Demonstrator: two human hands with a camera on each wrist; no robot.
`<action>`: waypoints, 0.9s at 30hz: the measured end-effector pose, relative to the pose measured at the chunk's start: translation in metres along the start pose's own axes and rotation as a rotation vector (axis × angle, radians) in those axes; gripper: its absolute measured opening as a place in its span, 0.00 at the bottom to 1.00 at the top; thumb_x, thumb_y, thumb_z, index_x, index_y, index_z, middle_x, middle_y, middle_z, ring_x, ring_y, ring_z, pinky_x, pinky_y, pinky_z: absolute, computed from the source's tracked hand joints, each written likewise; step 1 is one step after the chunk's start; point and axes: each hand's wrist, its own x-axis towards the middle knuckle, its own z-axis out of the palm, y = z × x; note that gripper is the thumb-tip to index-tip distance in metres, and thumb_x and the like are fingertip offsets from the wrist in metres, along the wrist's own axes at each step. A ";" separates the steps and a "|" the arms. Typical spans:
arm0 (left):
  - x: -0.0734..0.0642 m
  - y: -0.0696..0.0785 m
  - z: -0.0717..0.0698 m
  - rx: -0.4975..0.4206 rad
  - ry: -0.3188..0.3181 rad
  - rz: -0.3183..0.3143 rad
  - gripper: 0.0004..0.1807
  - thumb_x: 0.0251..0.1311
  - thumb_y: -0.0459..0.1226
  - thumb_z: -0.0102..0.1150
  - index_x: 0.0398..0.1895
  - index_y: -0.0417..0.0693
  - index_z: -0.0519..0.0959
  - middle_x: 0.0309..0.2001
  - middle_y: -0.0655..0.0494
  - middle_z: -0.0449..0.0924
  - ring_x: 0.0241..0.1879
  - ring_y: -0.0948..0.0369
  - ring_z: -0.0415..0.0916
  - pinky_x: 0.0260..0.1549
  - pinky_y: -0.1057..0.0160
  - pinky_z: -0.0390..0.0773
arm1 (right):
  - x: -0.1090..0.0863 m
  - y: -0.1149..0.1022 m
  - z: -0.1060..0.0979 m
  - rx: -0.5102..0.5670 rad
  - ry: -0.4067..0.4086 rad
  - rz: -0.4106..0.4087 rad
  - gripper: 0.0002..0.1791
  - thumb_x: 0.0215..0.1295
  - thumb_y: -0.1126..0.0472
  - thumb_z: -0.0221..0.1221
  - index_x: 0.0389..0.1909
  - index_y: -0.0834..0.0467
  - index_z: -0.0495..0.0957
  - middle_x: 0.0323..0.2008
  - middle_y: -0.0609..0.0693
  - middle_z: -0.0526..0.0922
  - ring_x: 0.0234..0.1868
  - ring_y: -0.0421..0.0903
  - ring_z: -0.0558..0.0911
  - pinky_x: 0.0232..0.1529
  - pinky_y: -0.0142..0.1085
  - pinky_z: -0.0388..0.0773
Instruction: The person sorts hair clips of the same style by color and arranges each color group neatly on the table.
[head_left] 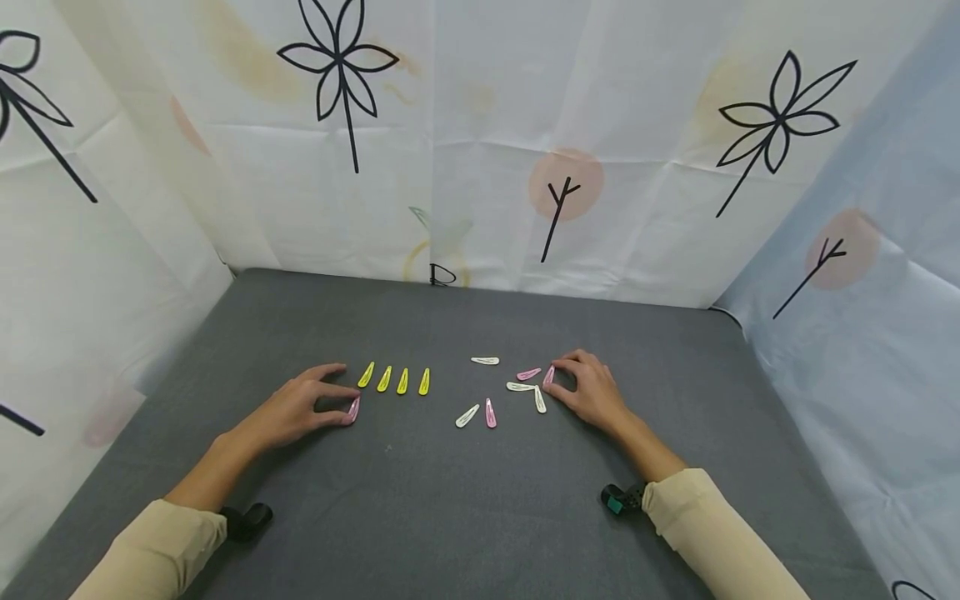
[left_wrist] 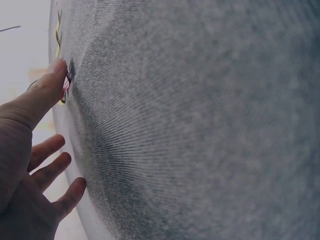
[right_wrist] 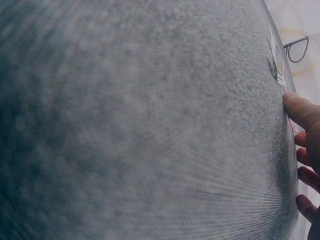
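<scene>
My left hand (head_left: 298, 402) pinches a pink hair clip (head_left: 354, 409) between thumb and fingertip, low over the grey tabletop. Just beyond it, several yellow hair clips (head_left: 384, 379) stand in a slanted row. In the left wrist view the thumb partly hides the pink clip (left_wrist: 66, 85). My right hand (head_left: 591, 390) pinches another pink hair clip (head_left: 550, 376) by thumb and fingers. Close to its left lie a pink clip (head_left: 528, 373) and two white clips, one lengthwise (head_left: 540, 400) and one crosswise (head_left: 519, 387). The right wrist view shows the thumb (right_wrist: 297, 106) beside white clips (right_wrist: 278, 75).
Nearer the middle lie a white clip (head_left: 467, 416) and a pink clip (head_left: 491, 413) side by side. One more white clip (head_left: 485, 361) lies farther back. The grey table (head_left: 450, 517) ends at a patterned white curtain (head_left: 495, 208) behind and at both sides.
</scene>
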 end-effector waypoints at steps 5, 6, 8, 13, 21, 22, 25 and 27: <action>0.001 0.001 0.000 0.014 0.002 -0.002 0.25 0.56 0.47 0.74 0.56 0.48 0.86 0.67 0.34 0.69 0.66 0.35 0.66 0.57 0.29 0.65 | 0.000 0.001 -0.001 -0.014 -0.012 -0.001 0.25 0.61 0.53 0.71 0.54 0.65 0.83 0.51 0.59 0.80 0.56 0.60 0.76 0.55 0.61 0.69; 0.001 0.001 0.000 0.017 0.001 -0.003 0.25 0.56 0.47 0.74 0.56 0.48 0.86 0.67 0.34 0.69 0.66 0.34 0.66 0.57 0.29 0.65 | 0.000 0.001 -0.001 -0.018 -0.014 -0.001 0.25 0.61 0.53 0.71 0.54 0.65 0.83 0.51 0.59 0.80 0.56 0.60 0.76 0.55 0.61 0.69; 0.001 0.001 0.000 0.022 0.002 -0.002 0.25 0.56 0.47 0.75 0.56 0.48 0.86 0.67 0.34 0.70 0.65 0.34 0.66 0.56 0.29 0.65 | 0.001 0.001 -0.001 -0.023 -0.015 -0.005 0.25 0.61 0.52 0.71 0.54 0.64 0.83 0.52 0.59 0.79 0.56 0.60 0.76 0.54 0.61 0.69; 0.001 0.001 0.000 0.034 0.000 -0.003 0.24 0.56 0.46 0.75 0.55 0.48 0.86 0.66 0.34 0.70 0.64 0.34 0.68 0.55 0.29 0.66 | 0.001 0.001 0.000 -0.025 -0.011 -0.016 0.25 0.61 0.52 0.71 0.54 0.65 0.83 0.51 0.59 0.80 0.56 0.60 0.76 0.53 0.58 0.69; 0.002 0.002 -0.001 0.003 -0.019 -0.020 0.24 0.57 0.46 0.74 0.56 0.47 0.85 0.67 0.34 0.69 0.65 0.34 0.67 0.56 0.29 0.66 | 0.001 0.001 -0.001 -0.023 -0.006 -0.017 0.25 0.61 0.52 0.72 0.54 0.64 0.84 0.51 0.58 0.80 0.56 0.60 0.76 0.53 0.58 0.69; 0.002 0.002 -0.002 -0.006 -0.020 -0.021 0.24 0.58 0.45 0.74 0.56 0.47 0.85 0.67 0.34 0.69 0.65 0.34 0.67 0.57 0.29 0.66 | 0.001 0.001 0.000 -0.023 -0.006 -0.017 0.25 0.61 0.52 0.72 0.54 0.64 0.84 0.51 0.58 0.80 0.56 0.60 0.76 0.53 0.58 0.69; 0.004 0.003 -0.002 -0.033 -0.009 -0.021 0.24 0.58 0.45 0.73 0.56 0.46 0.85 0.67 0.34 0.69 0.66 0.35 0.66 0.58 0.31 0.66 | 0.001 0.002 0.000 -0.019 -0.008 -0.014 0.25 0.61 0.53 0.72 0.54 0.64 0.84 0.51 0.58 0.80 0.56 0.60 0.76 0.53 0.59 0.69; 0.007 0.006 -0.001 -0.035 0.010 -0.008 0.24 0.58 0.45 0.73 0.56 0.46 0.85 0.67 0.35 0.69 0.66 0.36 0.66 0.58 0.31 0.66 | 0.001 0.002 0.000 -0.016 -0.008 -0.011 0.25 0.61 0.53 0.72 0.54 0.64 0.84 0.51 0.59 0.80 0.56 0.60 0.76 0.54 0.60 0.69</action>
